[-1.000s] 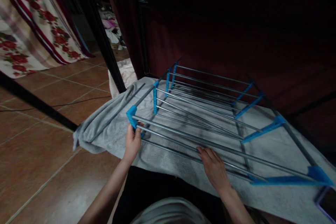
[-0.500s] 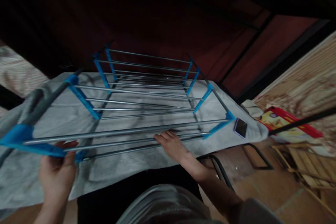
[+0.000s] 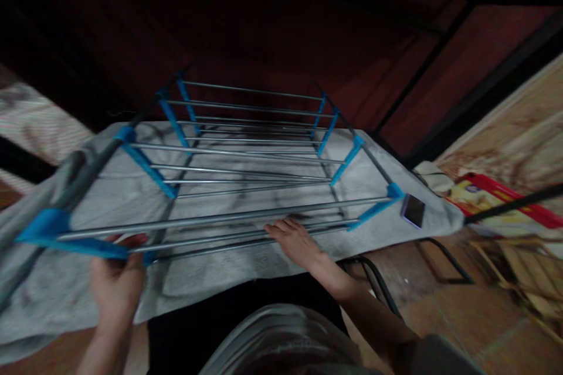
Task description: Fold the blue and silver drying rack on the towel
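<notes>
A rack of grey metal rods (image 3: 229, 220) joined by blue plastic brackets lies on its side over a grey cloth (image 3: 211, 275). My left hand (image 3: 118, 281) grips the nearest blue bracket (image 3: 83, 246) at the front left, with its thumb and fingers around the lower end where a rod enters. Toward the middle of the front, my right hand (image 3: 297, 243) is closed over the lower rods, its fingertips partly hidden behind them. The far tiers of the rack stretch away from me, with brackets on both sides.
A phone (image 3: 413, 211) rests on the cloth beside the front right bracket. Beyond the cloth's right end are a red and yellow package (image 3: 497, 193) and a wooden slatted piece (image 3: 528, 269). Dark red fabric (image 3: 246, 23) hangs behind the rack.
The whole view has shifted, so the rack and both hands appear slightly farther right. Both hands keep their holds, and the rack looks otherwise the same.
</notes>
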`<state>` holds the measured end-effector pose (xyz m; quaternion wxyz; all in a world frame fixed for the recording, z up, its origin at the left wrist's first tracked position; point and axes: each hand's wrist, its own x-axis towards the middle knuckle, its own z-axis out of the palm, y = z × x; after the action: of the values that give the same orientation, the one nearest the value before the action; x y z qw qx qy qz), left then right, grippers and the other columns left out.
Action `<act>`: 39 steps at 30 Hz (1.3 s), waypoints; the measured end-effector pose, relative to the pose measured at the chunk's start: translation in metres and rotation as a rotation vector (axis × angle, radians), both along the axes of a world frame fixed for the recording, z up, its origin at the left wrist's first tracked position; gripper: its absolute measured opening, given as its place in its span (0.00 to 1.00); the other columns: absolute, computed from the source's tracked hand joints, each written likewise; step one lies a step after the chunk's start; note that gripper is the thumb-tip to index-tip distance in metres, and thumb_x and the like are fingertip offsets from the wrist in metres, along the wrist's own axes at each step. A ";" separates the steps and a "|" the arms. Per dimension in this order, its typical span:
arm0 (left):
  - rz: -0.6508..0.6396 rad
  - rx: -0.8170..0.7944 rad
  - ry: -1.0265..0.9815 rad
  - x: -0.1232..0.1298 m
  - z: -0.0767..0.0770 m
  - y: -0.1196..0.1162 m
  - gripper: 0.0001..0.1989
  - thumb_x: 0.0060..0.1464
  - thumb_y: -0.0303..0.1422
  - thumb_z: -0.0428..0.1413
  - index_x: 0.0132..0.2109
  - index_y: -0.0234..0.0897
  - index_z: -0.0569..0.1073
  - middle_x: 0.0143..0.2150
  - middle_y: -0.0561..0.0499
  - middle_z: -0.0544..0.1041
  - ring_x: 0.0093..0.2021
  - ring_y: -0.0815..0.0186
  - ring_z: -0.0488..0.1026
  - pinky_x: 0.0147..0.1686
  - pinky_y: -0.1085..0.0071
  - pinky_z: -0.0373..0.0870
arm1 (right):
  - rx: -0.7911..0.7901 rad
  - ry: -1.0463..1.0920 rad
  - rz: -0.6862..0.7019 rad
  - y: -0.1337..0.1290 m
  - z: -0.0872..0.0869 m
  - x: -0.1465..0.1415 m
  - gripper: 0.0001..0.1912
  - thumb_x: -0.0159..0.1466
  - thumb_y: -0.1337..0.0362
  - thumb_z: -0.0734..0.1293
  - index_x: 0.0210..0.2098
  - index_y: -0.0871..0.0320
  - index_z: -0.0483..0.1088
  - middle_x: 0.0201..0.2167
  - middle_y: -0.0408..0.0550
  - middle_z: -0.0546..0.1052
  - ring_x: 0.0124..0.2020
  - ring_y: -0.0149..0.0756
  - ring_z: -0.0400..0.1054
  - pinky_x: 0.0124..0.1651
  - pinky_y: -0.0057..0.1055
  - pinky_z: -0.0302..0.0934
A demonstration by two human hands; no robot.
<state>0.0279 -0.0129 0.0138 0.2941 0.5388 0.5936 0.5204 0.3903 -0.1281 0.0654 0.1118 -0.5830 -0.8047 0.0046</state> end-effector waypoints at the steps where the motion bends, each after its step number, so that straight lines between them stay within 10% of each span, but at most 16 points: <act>1: 0.065 -0.002 -0.026 0.001 0.000 -0.001 0.31 0.46 0.42 0.61 0.58 0.45 0.65 0.48 0.45 0.80 0.50 0.48 0.77 0.56 0.35 0.69 | 0.018 0.012 -0.018 -0.002 -0.003 0.000 0.21 0.69 0.73 0.61 0.59 0.52 0.69 0.45 0.46 0.78 0.47 0.36 0.70 0.55 0.34 0.65; 8: 0.059 0.010 -0.061 0.002 -0.006 -0.004 0.24 0.50 0.42 0.60 0.53 0.40 0.70 0.46 0.43 0.80 0.48 0.56 0.78 0.51 0.56 0.74 | 0.127 0.004 0.043 -0.001 -0.021 0.005 0.19 0.71 0.72 0.60 0.58 0.55 0.71 0.44 0.49 0.79 0.43 0.37 0.72 0.51 0.37 0.67; 39: 0.068 -0.002 -0.084 0.003 -0.002 -0.008 0.26 0.48 0.51 0.61 0.49 0.38 0.74 0.43 0.44 0.81 0.45 0.54 0.78 0.52 0.53 0.74 | 0.093 -0.017 -0.003 -0.005 -0.016 -0.004 0.16 0.71 0.67 0.63 0.57 0.53 0.71 0.45 0.48 0.80 0.44 0.37 0.73 0.53 0.36 0.64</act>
<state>0.0313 -0.0214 0.0121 0.3014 0.4960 0.5992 0.5515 0.3865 -0.1335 0.0498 0.1319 -0.5784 -0.8041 -0.0381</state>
